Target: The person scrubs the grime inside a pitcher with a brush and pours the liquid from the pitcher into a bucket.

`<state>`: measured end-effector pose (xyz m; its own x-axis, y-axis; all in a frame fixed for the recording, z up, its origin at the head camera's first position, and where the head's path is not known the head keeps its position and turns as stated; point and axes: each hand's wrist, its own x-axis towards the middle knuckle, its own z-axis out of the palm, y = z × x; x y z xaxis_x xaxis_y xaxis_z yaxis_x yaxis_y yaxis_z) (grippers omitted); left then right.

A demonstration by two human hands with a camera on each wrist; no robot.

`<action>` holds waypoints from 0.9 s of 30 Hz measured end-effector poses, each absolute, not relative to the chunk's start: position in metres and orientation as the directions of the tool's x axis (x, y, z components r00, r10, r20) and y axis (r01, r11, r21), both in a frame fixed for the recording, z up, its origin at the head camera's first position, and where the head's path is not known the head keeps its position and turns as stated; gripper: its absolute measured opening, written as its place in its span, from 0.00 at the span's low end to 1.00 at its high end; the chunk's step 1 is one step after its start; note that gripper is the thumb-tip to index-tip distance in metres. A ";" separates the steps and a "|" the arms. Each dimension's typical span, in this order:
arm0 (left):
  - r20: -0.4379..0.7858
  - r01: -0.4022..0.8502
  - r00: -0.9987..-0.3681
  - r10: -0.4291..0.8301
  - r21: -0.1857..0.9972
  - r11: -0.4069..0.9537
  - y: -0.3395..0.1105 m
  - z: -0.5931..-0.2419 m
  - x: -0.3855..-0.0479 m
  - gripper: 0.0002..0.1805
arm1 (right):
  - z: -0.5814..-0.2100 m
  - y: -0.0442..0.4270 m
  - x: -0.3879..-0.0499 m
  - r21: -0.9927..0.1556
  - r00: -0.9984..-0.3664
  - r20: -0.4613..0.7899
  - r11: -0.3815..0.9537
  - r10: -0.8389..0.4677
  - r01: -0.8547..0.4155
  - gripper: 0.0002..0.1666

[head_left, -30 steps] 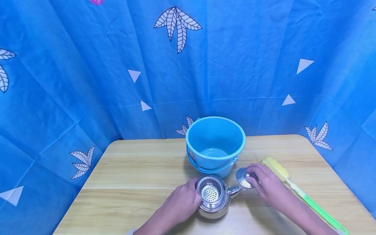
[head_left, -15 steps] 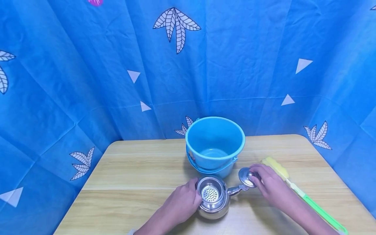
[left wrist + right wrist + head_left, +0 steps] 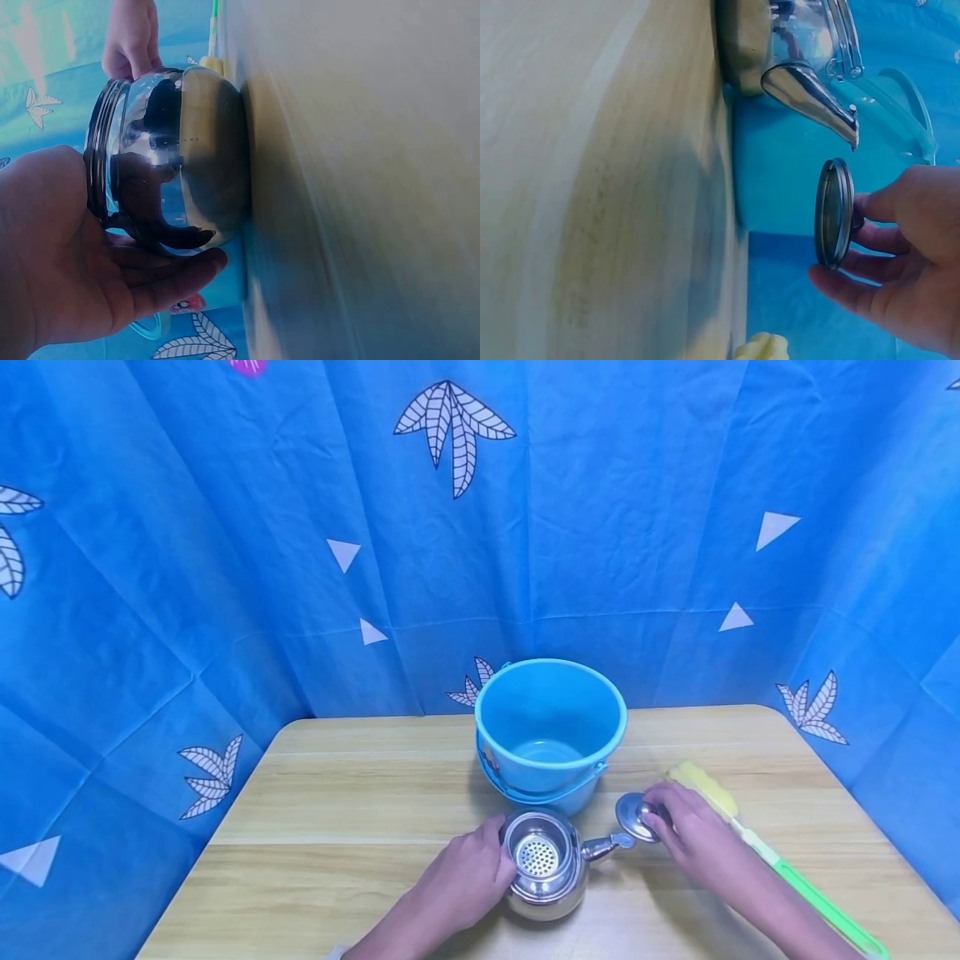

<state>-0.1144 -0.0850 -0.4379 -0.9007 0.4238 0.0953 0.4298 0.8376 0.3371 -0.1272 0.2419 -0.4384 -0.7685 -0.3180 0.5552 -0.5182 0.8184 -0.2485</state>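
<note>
We log the lid (image 3: 628,826), pinched by its knob in the right hand (image 3: 693,831), as shifted rightward since one second ago, now clear of the spout (image 3: 601,847) in head view. We see the left hand (image 3: 467,875) still gripping the teapot (image 3: 546,885), unmoved, upright on the table (image 3: 360,793).

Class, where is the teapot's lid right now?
In the head view, the lid is up and right of the teapot's spout, held in the right hand above the table.

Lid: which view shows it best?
Right wrist: the lid is close and largely unobstructed, tilted near edge-on, its rim plain. Head shows its top, smaller and partly covered by the right hand; left wrist doesn't show it.
</note>
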 end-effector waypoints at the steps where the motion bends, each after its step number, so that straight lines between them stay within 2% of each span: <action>1: 0.099 0.432 -0.900 0.424 0.335 0.837 -0.085 -0.438 -0.114 0.29 | -0.439 0.242 -0.127 -0.249 -0.775 0.547 0.822 -0.317 -0.512 0.13; 11: 0.091 0.425 -0.903 0.420 0.341 0.839 -0.085 -0.438 -0.114 0.29 | -0.449 0.240 -0.125 -0.271 -0.798 0.512 0.822 -0.318 -0.501 0.12; 20: 0.091 0.424 -0.903 0.420 0.342 0.838 -0.085 -0.437 -0.113 0.29 | -0.455 0.239 -0.120 -0.343 -0.876 0.390 0.839 -0.283 -0.423 0.09; 27: 0.071 0.412 -0.907 0.415 0.352 0.840 -0.085 -0.437 -0.114 0.29 | -0.458 0.240 -0.118 -0.377 -0.910 0.313 0.845 -0.271 -0.380 0.09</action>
<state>-0.1137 -0.0847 -0.4365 -0.9072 0.4145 0.0711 0.4116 0.8404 0.3524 -0.1185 0.2399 -0.4581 -0.9105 -0.2706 0.3128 -0.3804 0.8446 -0.3768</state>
